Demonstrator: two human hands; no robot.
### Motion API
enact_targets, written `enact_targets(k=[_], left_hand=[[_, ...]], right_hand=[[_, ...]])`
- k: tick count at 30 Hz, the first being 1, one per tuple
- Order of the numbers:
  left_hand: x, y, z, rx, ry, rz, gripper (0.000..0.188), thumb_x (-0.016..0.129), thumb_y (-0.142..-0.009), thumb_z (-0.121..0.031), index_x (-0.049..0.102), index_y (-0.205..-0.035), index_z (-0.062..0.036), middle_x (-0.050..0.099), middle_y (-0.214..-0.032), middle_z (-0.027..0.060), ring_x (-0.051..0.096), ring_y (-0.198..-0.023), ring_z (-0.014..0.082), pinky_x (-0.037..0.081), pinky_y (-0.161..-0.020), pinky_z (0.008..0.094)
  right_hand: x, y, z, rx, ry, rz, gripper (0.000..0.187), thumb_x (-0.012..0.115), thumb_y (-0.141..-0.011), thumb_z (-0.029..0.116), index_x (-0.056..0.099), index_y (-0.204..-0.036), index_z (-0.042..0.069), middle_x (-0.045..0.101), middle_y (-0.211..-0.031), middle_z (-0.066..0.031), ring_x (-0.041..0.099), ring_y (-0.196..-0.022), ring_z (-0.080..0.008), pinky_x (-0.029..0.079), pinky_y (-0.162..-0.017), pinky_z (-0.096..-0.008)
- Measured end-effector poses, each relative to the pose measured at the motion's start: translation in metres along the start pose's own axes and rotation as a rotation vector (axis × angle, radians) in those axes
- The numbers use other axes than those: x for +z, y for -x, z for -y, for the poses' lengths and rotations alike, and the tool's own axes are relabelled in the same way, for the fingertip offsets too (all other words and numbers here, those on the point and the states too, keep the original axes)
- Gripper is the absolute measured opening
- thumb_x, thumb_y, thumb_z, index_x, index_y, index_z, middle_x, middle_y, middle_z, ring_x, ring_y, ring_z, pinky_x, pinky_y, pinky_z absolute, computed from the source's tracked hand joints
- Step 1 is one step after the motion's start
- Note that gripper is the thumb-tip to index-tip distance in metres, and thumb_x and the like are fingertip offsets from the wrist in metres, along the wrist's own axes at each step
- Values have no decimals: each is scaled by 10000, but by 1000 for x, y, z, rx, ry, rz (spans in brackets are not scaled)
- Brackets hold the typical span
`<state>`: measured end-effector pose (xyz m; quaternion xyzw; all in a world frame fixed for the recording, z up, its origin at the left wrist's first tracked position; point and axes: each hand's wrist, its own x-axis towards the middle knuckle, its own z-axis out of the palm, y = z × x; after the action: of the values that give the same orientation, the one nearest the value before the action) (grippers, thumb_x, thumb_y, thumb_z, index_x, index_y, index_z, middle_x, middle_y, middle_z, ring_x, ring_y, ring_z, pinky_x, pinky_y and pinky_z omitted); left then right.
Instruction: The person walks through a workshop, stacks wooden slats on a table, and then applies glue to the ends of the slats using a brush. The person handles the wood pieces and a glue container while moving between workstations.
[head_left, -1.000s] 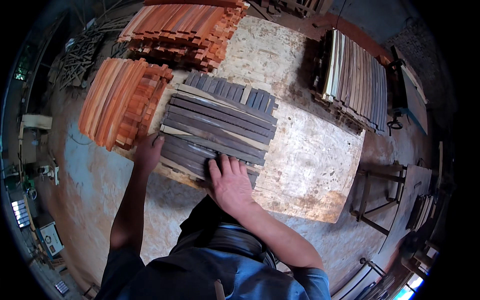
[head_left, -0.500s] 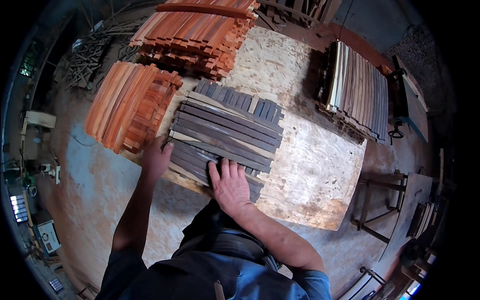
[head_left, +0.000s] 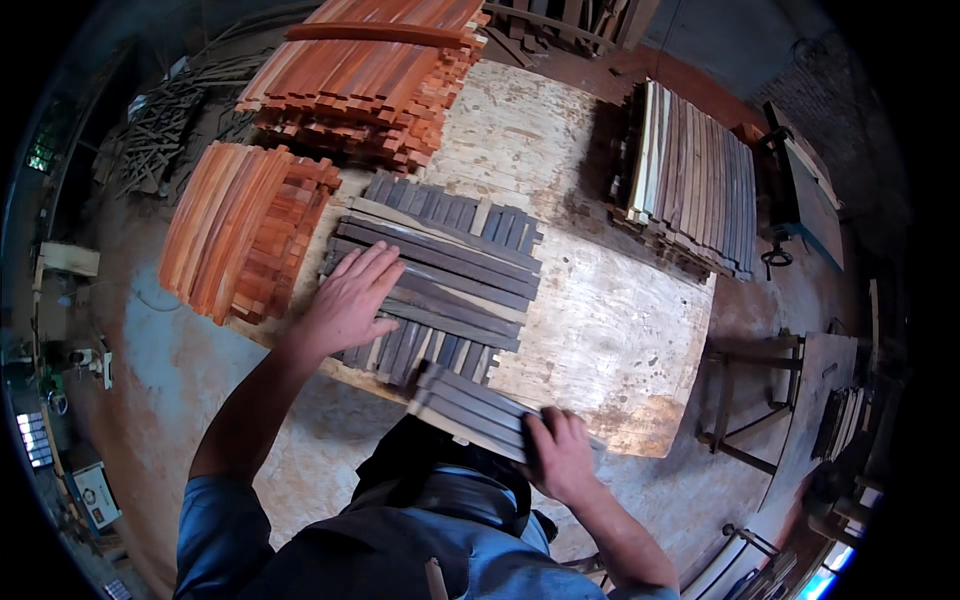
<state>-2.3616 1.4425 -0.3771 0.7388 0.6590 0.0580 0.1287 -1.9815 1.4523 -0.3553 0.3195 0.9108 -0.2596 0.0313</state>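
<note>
A stack of dark wooden strips [head_left: 455, 270] lies on the pale, stained tabletop [head_left: 615, 350], its layers laid crosswise. My left hand [head_left: 350, 300] rests on the stack's left part with fingers stretched out. At the table's near edge, my right hand [head_left: 562, 455] is closed round the right end of a small bundle of dark wooden strips [head_left: 468, 408], one of them with a pale edge. The bundle is tilted and slightly blurred, close in front of my body. Crosswise strips of the lower layer show at the stack's near side.
Reddish wooden strips stand in a smaller pile [head_left: 215, 225] left of the dark stack and a taller pile [head_left: 375, 60] behind it. A pile of brownish strips [head_left: 695, 180] sits at the table's far right. Beyond the table's right edge is a wooden frame stand [head_left: 755, 400].
My right hand has moved right, drawing a bundle of strips off the stack's near side toward me. My left hand has moved from the stack's left edge onto its top.
</note>
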Motion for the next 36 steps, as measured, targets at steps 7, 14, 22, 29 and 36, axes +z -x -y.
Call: enact_targets(k=[7,14,22,29,36], left_hand=[[11,-5,-6,10,-115,-16,716,785,-696,-241,486,-1297,9,446,-1354,195,385,-1314,337,296,-1112,461],[-19,-27,-21,-14,-77,252,804,816,-638,-260,455,-1296,31,473,-1264,185,439,-1199,335,366,-1012,424],[-8,-15,-54,-173,-3,243,868,829,-593,-252,426,-1314,13,487,-1249,202,443,-1211,371,354,-1053,446],[45,33,-153,-335,709,141,795,802,-618,-199,441,-1290,24,533,-1186,193,563,-1092,296,451,-953,428],[123,-77,-271,-669,787,96,650,742,-685,-313,519,-1189,31,578,-1114,213,562,-1059,328,442,-931,423]], right_hand=[[21,97,-56,416,-223,-273,869,837,-570,190,411,-1301,-9,457,-1222,-238,451,-1111,-412,391,-971,-479],[44,108,-82,730,-484,-439,797,786,-683,193,389,-1342,-17,464,-1203,-230,453,-1127,-383,393,-987,-456],[56,108,-117,814,-606,-478,781,786,-713,223,393,-1344,-15,456,-1217,-248,448,-1144,-379,392,-998,-452],[57,113,-152,907,-769,-559,802,766,-754,277,372,-1362,-67,421,-1310,-296,415,-1235,-401,355,-1045,-451],[49,63,-163,893,-534,-547,781,747,-772,288,370,-1357,-67,450,-1236,-331,424,-1171,-447,352,-1024,-476]])
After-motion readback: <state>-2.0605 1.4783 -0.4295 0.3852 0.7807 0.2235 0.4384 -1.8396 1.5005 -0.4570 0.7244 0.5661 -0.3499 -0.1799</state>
